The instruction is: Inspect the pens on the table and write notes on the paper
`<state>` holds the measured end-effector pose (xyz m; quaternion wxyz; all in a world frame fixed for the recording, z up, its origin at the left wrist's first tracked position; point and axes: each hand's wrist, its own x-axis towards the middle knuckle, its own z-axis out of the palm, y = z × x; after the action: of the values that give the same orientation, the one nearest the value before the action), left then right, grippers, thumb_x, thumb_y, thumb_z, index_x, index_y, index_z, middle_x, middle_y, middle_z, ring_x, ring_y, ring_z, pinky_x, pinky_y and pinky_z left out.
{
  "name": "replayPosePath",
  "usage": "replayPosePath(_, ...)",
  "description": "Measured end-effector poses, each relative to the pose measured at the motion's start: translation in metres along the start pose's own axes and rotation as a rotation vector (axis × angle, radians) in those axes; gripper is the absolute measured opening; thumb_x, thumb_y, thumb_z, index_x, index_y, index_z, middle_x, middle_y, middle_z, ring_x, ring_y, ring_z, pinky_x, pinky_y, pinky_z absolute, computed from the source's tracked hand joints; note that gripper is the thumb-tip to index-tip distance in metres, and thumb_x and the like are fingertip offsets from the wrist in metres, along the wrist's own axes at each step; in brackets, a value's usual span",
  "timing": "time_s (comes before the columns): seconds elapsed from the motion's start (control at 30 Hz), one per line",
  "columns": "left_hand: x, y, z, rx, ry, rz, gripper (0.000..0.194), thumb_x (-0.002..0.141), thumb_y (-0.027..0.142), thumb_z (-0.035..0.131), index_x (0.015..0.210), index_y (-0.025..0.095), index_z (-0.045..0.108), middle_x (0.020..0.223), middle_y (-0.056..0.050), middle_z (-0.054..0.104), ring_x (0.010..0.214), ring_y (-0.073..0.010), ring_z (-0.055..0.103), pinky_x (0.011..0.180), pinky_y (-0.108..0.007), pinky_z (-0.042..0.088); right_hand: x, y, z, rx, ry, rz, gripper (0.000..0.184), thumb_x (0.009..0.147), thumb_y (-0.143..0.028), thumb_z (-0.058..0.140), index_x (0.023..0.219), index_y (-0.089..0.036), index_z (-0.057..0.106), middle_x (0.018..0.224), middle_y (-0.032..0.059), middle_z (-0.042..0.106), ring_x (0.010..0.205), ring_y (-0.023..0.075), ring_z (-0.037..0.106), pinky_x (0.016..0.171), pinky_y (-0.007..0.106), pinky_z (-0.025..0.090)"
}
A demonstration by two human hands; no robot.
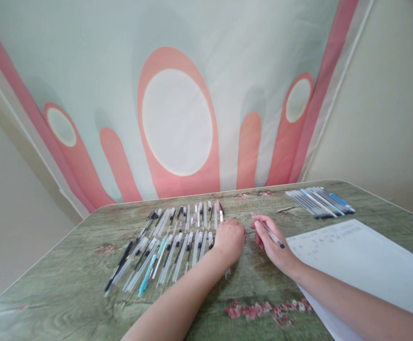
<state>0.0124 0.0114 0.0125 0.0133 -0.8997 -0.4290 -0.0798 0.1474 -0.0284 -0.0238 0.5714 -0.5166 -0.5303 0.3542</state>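
Observation:
My right hand [268, 239] pinches a clear-barrelled pen [273, 235] with a dark end, tilted above the table. To its left, my left hand [229, 240] is curled closed, knuckles up, at the right end of the laid-out pen parts. Its fingertips are hidden, and I cannot make out what they hold. Two rows of pen parts, a back row [178, 219] and a front row [170, 258], lie left of my hands: clear barrels, dark refills and caps. A turquoise pen [148, 275] lies in the front row.
At the back right, several pens [318, 202] lie side by side, some of them blue. A white sheet [366, 270] with faint writing lies under my right forearm. The wood-patterned tabletop [67, 284] has pink flower prints. A patterned cloth [227, 57] hangs behind the table.

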Motion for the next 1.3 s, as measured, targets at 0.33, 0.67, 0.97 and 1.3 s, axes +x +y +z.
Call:
replayPosePath(0.33,0.0,0.006,0.007,-0.019,-0.024,-0.047,0.019,0.079,0.02,0.041,0.081,0.011,0.057,0.085,-0.014,0.057,0.086,-0.0245,0.052,0.078,-0.039,0.038,0.0,-0.003,0.0,0.005,-0.018,0.013,0.034,0.08,-0.048,0.041,0.104,-0.024,0.047,0.068,0.0019,0.053,0.053,0.0148,0.048,0.045,0.027,0.039)
replayPosePath(0.67,0.003,-0.001,0.004,-0.307,0.078,-0.013,0.016,0.081,0.019,0.037,0.084,0.014,0.052,0.084,-0.008,0.057,0.077,-0.0167,0.053,0.07,-0.028,0.041,-0.002,-0.005,0.0,0.019,-0.007,0.029,0.036,0.079,-0.05,0.041,0.103,-0.024,0.047,0.067,0.0013,0.053,0.05,0.014,0.046,0.044,0.027,0.038)
replayPosePath(0.97,0.004,-0.001,0.01,-0.549,0.083,0.022,0.009,0.075,0.018,0.044,0.075,0.015,0.052,0.07,-0.003,0.058,0.065,-0.0132,0.053,0.06,-0.023,0.039,-0.002,-0.005,0.0,0.007,-0.01,0.011,0.034,0.081,-0.048,0.039,0.105,-0.024,0.045,0.06,-0.0009,0.047,0.05,0.0137,0.044,0.046,0.027,0.037)
replayPosePath(1.3,0.011,0.0,0.013,-1.06,0.09,-0.112,0.011,0.071,0.015,0.051,0.079,0.012,0.057,0.069,-0.001,0.058,0.064,-0.0093,0.051,0.063,-0.021,0.041,-0.001,-0.008,-0.001,0.019,0.0,0.035,0.038,0.081,-0.049,0.038,0.107,-0.023,0.045,0.056,-0.0013,0.046,0.047,0.0143,0.043,0.044,0.027,0.036)
